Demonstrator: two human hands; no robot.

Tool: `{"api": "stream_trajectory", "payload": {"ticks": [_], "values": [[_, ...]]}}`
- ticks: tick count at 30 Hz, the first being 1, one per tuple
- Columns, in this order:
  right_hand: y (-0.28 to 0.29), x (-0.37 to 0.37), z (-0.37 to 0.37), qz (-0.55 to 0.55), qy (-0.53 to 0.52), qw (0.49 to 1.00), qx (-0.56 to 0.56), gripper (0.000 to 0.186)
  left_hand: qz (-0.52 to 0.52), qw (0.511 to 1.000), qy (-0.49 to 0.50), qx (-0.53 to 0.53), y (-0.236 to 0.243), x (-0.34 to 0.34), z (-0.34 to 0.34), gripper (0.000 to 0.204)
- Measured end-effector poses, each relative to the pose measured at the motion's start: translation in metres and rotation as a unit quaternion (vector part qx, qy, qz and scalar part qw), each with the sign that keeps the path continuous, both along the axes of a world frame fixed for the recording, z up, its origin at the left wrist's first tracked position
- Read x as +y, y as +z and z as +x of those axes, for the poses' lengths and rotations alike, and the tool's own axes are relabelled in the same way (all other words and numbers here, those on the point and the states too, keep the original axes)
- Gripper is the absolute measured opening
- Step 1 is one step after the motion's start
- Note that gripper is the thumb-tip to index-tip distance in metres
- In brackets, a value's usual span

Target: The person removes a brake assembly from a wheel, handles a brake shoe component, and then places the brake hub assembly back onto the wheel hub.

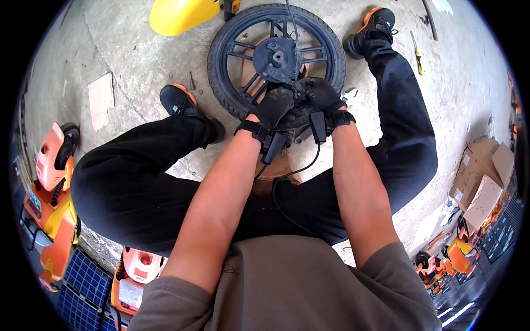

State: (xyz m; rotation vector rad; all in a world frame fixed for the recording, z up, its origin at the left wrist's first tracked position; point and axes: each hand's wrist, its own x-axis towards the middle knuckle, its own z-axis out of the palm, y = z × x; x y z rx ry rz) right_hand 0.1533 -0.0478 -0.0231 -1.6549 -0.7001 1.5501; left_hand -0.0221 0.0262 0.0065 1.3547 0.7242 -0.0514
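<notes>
Two gloved hands busy at the brake arm (280, 77) of a black motorcycle-type wheel (277, 57).

From where I stand, the wheel sits on the concrete between the person's shoes; the left hand (275, 106) and right hand (321, 95) are close together at its near side, fingers curled inward, though I can't tell what either grips. The step looks like adjusting or fastening the linkage near the cable (297, 44); the next move probably calls for one hand steadying while the other works.
</notes>
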Motion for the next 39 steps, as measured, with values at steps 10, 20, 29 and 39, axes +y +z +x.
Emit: {"api": "stream_trajectory", "payload": {"ticks": [10, 20, 29, 39], "values": [[0.0, 0.0, 0.002, 0.0, 0.029, 0.999, -0.039, 0.021, 0.016, 0.999, 0.016, 0.038, -0.011, -0.002, 0.002, 0.019], [-0.007, 0.001, 0.003, -0.002, 0.04, 0.999, -0.025, 0.02, 0.134, 0.983, -0.102, 0.069, -0.033, 0.001, -0.002, 0.022], [-0.007, 0.0, 0.001, -0.002, 0.015, 1.0, -0.002, 0.019, -0.194, 0.978, 0.039, 0.071, -0.003, -0.002, 0.006, 0.02], [-0.007, -0.001, 0.001, 0.0, 0.017, 1.0, -0.002, 0.021, -0.31, 0.939, 0.128, 0.068, 0.003, 0.0, 0.004, 0.017]]}}
